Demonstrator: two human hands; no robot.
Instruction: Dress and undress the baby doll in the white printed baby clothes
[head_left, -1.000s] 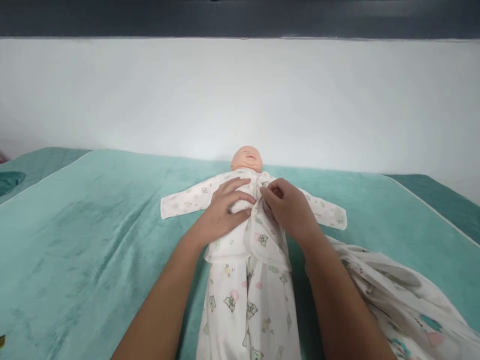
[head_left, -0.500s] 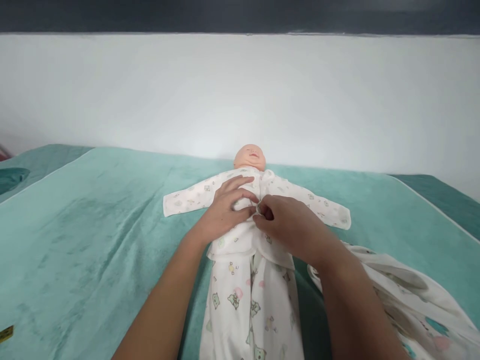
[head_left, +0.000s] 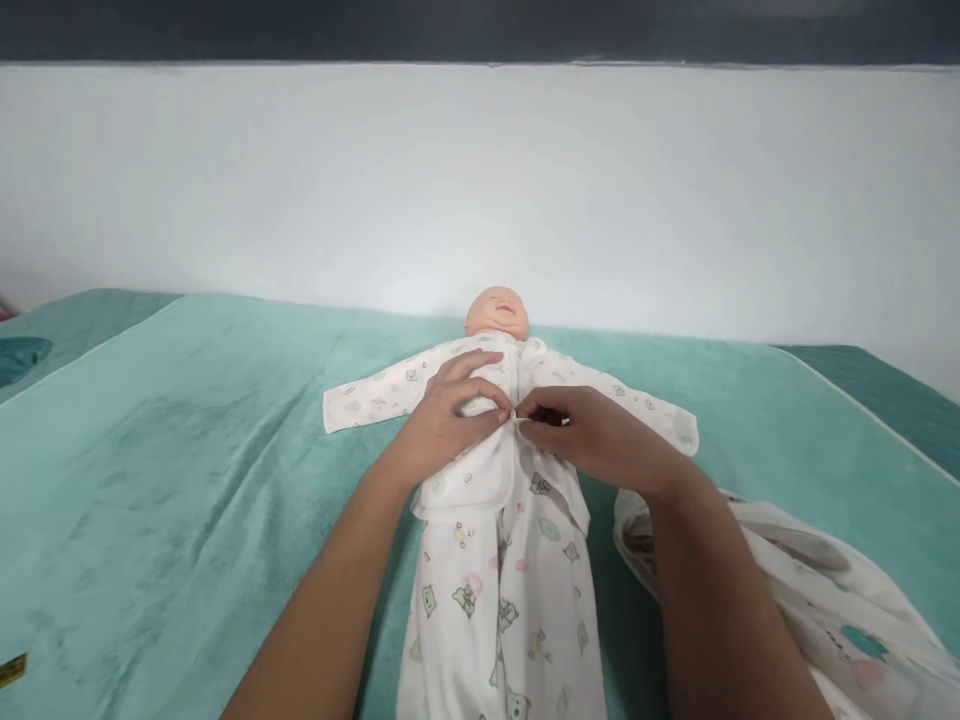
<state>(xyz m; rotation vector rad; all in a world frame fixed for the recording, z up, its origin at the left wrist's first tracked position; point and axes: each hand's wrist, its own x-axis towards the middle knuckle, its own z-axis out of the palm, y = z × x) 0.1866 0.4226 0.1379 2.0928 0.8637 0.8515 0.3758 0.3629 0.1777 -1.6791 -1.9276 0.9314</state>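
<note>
A baby doll (head_left: 496, 312) lies on its back, dressed in a white printed baby jacket (head_left: 480, 478) and matching printed pants (head_left: 510, 620). Both sleeves are spread out to the sides. At the chest, my left hand (head_left: 459, 410) pinches the jacket's front edge between thumb and index finger, its other fingers resting over the cloth. Facing it, my right hand (head_left: 581, 425) pinches the opposite front edge at the middle. The fingertips of both hands nearly meet there. Whatever small fastener lies between them is too hidden to make out.
A teal plush blanket (head_left: 202, 480) covers the surface beneath the doll. To the right, partly behind my right forearm, lies a crumpled white printed garment (head_left: 847, 600). A white wall (head_left: 480, 180) rises behind the doll's head. At the lower left sits a small yellow tag (head_left: 13, 669).
My right hand has turned flatter and pulled its jacket edge slightly, so the lower front now parts more below the fingers. My left thumb and index finger have drawn together.
</note>
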